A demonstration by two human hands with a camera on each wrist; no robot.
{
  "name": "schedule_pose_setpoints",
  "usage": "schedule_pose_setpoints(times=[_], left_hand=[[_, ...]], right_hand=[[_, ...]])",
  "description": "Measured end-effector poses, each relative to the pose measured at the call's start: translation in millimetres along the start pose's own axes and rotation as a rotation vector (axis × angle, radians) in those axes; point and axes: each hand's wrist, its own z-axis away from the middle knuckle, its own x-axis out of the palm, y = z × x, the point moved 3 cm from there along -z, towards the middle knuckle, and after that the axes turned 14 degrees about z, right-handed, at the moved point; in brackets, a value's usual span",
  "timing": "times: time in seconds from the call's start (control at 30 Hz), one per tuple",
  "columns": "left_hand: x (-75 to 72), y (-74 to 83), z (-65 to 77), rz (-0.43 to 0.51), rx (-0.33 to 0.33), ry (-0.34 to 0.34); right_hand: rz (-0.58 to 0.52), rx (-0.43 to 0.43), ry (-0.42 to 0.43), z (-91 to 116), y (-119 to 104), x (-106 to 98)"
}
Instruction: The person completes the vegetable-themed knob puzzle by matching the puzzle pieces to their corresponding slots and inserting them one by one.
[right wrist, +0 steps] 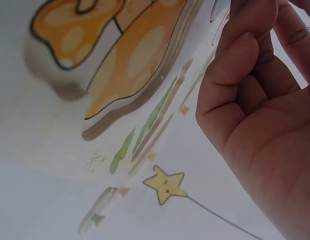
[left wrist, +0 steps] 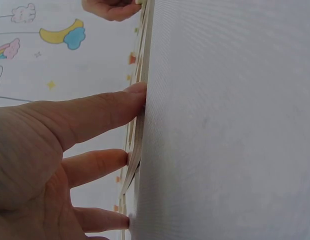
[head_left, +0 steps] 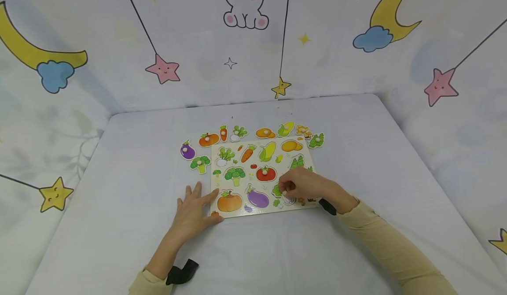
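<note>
A wooden vegetable puzzle board [head_left: 245, 185] lies flat on the table. My left hand [head_left: 192, 211] rests at its left side, fingers spread, with the thumb and a fingertip touching the board's edge. My right hand [head_left: 303, 183] pinches the small knob of a bok choy puzzle piece [head_left: 289, 199], green-leaved and white-stemmed, over the board's lower right; the hand partly hides the piece. A tomato piece [head_left: 266, 174] with a knob sits in the board's middle. Close by in the right wrist view is the mushroom picture [right wrist: 140, 60] at the board's lower right corner.
Loose knobbed pieces lie beyond and left of the board: eggplant [head_left: 188, 150], broccoli [head_left: 200, 164], pumpkin [head_left: 208, 139], carrot [head_left: 223, 133], radish [head_left: 238, 133], potato [head_left: 265, 133], corn [head_left: 285, 129], mushroom [head_left: 303, 130] and a green one [head_left: 316, 140]. A white cloth covers the table [head_left: 130, 163].
</note>
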Motion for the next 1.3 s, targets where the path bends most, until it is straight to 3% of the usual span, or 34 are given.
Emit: schedule_pose_setpoints(times=[0.27,0.43,0.57,0.67,0.73,0.87,0.93,1.07,1.3], left_hand=[[1.5,-3.3,-0.7,0.004,-0.005,0.003],[1.0,-2.4,-0.1,0.006,-0.011,0.002],[1.2,-2.6,-0.2,0.012,-0.013,0.000],[1.1,-2.9,-0.3,0.015,-0.011,0.001],[0.8,-2.1,-0.4,0.015,-0.006,0.006],[1.0,-1.9,-0.9,0.023,0.001,0.012],[1.6,-2.6,-1.0,0.030,0.001,0.010],[2.6,-3.6,-0.3,0.028,-0.002,0.006],[3.0,-3.7,-0.4,0.015,-0.006,-0.004]], right_hand=[[0.039,-0.027,0.020,-0.2,-0.9,-1.8],[0.001,-0.004,0.005,-0.2,2.3,-0.4],[-0.068,0.025,0.004,2.5,15.7,-3.0],[-0.109,0.071,0.058,5.3,34.6,-16.4],[-0.105,0.139,0.131,7.3,52.3,-29.9],[-0.091,0.371,0.273,12.6,94.0,-54.2],[-0.085,0.485,0.305,14.5,113.2,-61.2],[-0.094,0.612,0.276,12.8,139.2,-64.6],[-0.137,0.680,0.212,3.2,155.6,-56.4]])
